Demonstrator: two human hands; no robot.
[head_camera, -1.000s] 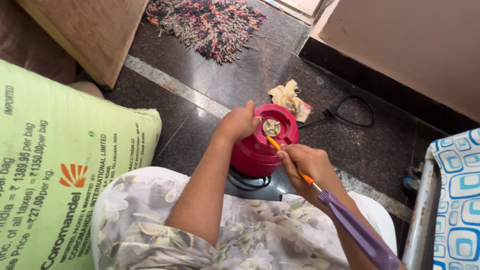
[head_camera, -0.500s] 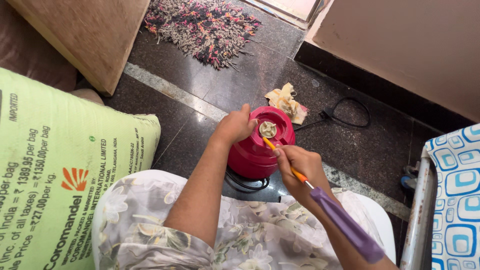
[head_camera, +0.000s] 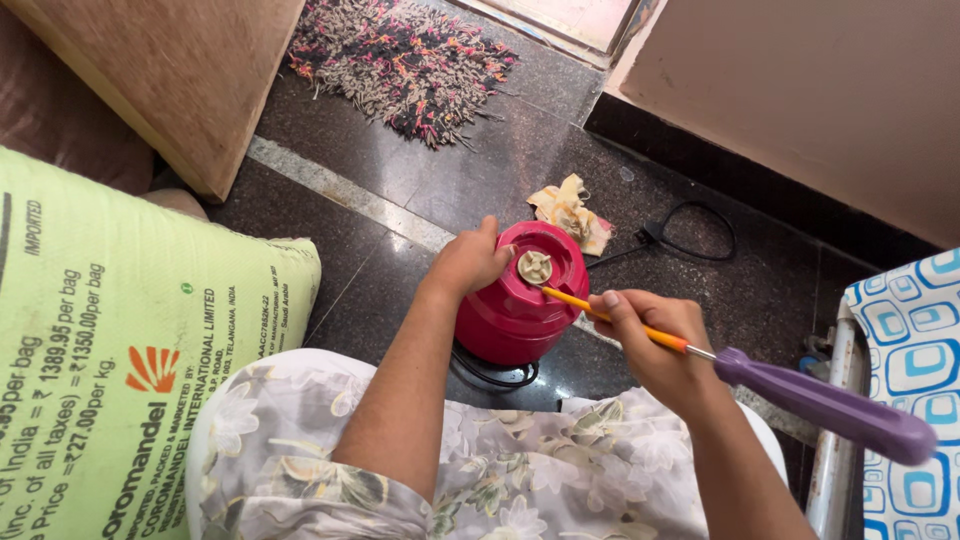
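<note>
Nearest us, across the lap, we see a floral garment (head_camera: 480, 470), and both bare forearms reach out over it. Our right hand (head_camera: 655, 340) is clenched around the orange shaft of a screwdriver (head_camera: 640, 330); the fingers wrap the shaft just ahead of the purple handle (head_camera: 820, 405), which trails back past the wrist toward the lower right. From the curled fingers the shaft runs forward and left, and its tip meets the pale coupler (head_camera: 534, 266) in the middle of the top of a pink mixer base (head_camera: 515, 305).

That pink mixer base stands on the dark stone floor (head_camera: 400, 200), just ahead of our right fingers and directly under our left ones. Our left hand (head_camera: 468, 262) grips the base at its upper left edge, the fingers bent over the rim and the thumb pointing up beside the coupler. A black cord (head_camera: 490, 375) loops out from beneath the base on the near side.

To the left of the left fingers, well apart, lies a big light-green sack (head_camera: 120, 370). To the right of the right fingers we see a blue-and-white patterned cloth (head_camera: 900, 330).

Beyond the fingers, just behind the base, a crumpled yellowish rag (head_camera: 570, 210) lies on the floor, with another black cable (head_camera: 690, 235) curling to its right. Farther still lies a shaggy multicoloured mat (head_camera: 405, 60), and a brown cushioned block (head_camera: 150, 70) sits at the far left.
</note>
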